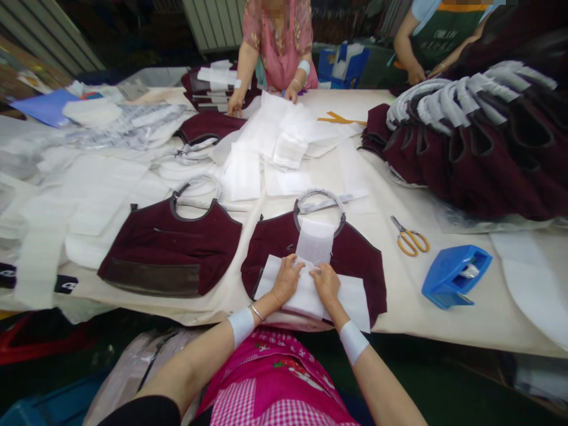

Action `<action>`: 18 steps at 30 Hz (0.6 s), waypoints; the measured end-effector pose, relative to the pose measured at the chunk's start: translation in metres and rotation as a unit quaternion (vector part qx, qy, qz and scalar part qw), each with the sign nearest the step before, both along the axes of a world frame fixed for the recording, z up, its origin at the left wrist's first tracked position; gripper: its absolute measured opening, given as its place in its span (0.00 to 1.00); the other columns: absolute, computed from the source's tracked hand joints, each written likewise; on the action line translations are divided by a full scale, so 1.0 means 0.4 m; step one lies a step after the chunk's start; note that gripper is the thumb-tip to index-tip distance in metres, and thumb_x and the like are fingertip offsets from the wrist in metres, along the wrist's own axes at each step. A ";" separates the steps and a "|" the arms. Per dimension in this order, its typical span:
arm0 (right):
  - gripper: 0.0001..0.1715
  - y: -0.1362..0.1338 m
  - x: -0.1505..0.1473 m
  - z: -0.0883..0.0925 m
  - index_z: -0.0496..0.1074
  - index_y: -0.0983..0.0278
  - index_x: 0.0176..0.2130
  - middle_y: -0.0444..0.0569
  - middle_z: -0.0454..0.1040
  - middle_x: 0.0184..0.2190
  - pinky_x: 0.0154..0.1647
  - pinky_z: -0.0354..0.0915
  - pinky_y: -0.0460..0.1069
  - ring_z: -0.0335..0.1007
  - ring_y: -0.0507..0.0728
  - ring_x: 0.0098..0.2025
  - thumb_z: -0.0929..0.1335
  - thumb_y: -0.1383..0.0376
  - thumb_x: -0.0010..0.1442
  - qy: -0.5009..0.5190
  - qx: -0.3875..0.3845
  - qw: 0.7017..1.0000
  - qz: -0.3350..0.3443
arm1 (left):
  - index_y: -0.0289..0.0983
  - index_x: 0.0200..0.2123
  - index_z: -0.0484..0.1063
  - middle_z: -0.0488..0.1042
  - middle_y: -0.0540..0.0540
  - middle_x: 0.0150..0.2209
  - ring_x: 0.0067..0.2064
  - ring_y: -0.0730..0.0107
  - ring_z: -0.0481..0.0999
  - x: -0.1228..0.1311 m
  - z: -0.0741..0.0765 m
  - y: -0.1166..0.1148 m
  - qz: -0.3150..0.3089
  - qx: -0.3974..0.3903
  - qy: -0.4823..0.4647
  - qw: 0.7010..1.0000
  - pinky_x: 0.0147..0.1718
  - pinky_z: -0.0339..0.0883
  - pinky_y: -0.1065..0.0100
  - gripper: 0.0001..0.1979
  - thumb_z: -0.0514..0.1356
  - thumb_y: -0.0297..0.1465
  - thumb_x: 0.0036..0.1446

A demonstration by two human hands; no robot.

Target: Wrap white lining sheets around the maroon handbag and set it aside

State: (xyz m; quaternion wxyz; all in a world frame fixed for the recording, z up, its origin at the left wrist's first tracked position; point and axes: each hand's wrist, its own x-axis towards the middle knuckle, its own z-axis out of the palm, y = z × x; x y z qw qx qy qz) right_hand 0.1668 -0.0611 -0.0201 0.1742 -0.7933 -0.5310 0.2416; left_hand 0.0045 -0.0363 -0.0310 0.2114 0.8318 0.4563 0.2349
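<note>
Maroon bag (360, 255) beneath both hands (287, 279) (327, 284)

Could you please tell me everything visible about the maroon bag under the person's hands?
The maroon bag looks like cloth with dark edging and lies flat on the pale table, its arched, pale-wrapped handle at the far side. White sheets partly cover it; the left hand and right hand touch them.

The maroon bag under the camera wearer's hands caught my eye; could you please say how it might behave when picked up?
The maroon bag would probably sag, since its body lies flat like soft cloth. Its round handle looks stiffer, as the wrapped ring keeps its curve. The white sheet might slip off, having no visible fastening.
</note>
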 end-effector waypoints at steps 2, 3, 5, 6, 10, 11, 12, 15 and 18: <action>0.09 0.000 0.000 0.000 0.72 0.60 0.36 0.46 0.73 0.38 0.33 0.52 0.49 0.67 0.56 0.38 0.65 0.59 0.58 0.002 0.002 1.000 0.002 | 0.38 0.45 0.70 0.62 0.38 0.57 0.59 0.51 0.62 0.016 0.004 -0.003 -0.027 0.047 0.087 0.995 0.56 0.64 0.43 0.12 0.53 0.22 0.60; 0.09 0.001 0.000 0.000 0.72 0.60 0.35 0.46 0.73 0.38 0.33 0.52 0.49 0.67 0.56 0.38 0.65 0.59 0.59 0.003 0.004 1.000 0.002 | 0.37 0.42 0.71 0.65 0.38 0.55 0.58 0.51 0.63 0.026 0.006 -0.006 -0.048 0.058 0.116 0.990 0.55 0.64 0.43 0.10 0.53 0.23 0.61; 0.09 0.002 0.002 0.000 0.72 0.61 0.35 0.46 0.73 0.38 0.33 0.51 0.49 0.66 0.55 0.37 0.65 0.60 0.59 0.004 0.005 1.000 0.002 | 0.36 0.39 0.71 0.71 0.40 0.46 0.52 0.55 0.68 0.048 0.007 -0.014 -0.077 0.061 0.143 0.985 0.53 0.67 0.49 0.08 0.53 0.23 0.62; 0.08 0.002 0.003 -0.001 0.72 0.61 0.34 0.47 0.73 0.37 0.32 0.50 0.49 0.66 0.55 0.37 0.65 0.60 0.59 0.004 0.005 1.000 0.002 | 0.35 0.38 0.71 0.72 0.41 0.42 0.49 0.57 0.70 0.058 0.006 -0.022 -0.078 0.058 0.147 0.984 0.50 0.70 0.52 0.09 0.52 0.22 0.62; 0.08 0.002 0.007 -0.006 0.72 0.62 0.34 0.48 0.73 0.37 0.33 0.51 0.50 0.67 0.56 0.37 0.65 0.61 0.58 0.009 0.007 1.000 0.001 | 0.29 0.48 0.69 0.72 0.35 0.47 0.52 0.54 0.71 0.075 -0.009 -0.071 -0.038 0.053 0.149 0.987 0.50 0.72 0.53 0.14 0.49 0.23 0.63; 0.08 0.002 0.008 -0.008 0.72 0.62 0.34 0.48 0.73 0.37 0.33 0.52 0.49 0.67 0.56 0.37 0.65 0.61 0.59 0.011 0.008 1.000 0.001 | 0.28 0.53 0.67 0.70 0.32 0.52 0.57 0.52 0.68 0.074 -0.016 -0.085 -0.030 0.057 0.145 0.987 0.53 0.70 0.51 0.16 0.49 0.24 0.64; 0.09 0.001 0.008 -0.010 0.72 0.62 0.34 0.48 0.74 0.37 0.34 0.53 0.49 0.67 0.56 0.38 0.65 0.60 0.59 0.013 0.008 1.000 0.000 | 0.26 0.56 0.64 0.67 0.30 0.56 0.61 0.50 0.65 0.072 -0.025 -0.097 -0.023 0.063 0.138 0.988 0.56 0.68 0.50 0.19 0.50 0.26 0.64; 0.10 -0.001 0.010 -0.016 0.73 0.63 0.35 0.49 0.75 0.38 0.35 0.55 0.49 0.68 0.56 0.38 0.65 0.60 0.59 0.018 0.007 1.000 -0.004 | 0.25 0.61 0.59 0.64 0.28 0.61 0.66 0.47 0.60 0.066 -0.051 -0.121 -0.016 0.093 0.123 0.988 0.60 0.65 0.49 0.23 0.52 0.28 0.64; 0.12 0.000 0.015 -0.020 0.75 0.64 0.37 0.50 0.76 0.38 0.38 0.58 0.49 0.70 0.57 0.39 0.65 0.61 0.58 0.026 0.008 1.000 -0.012 | 0.24 0.62 0.57 0.64 0.28 0.62 0.67 0.47 0.60 0.067 -0.069 -0.129 -0.018 0.121 0.125 0.985 0.61 0.65 0.47 0.24 0.52 0.28 0.65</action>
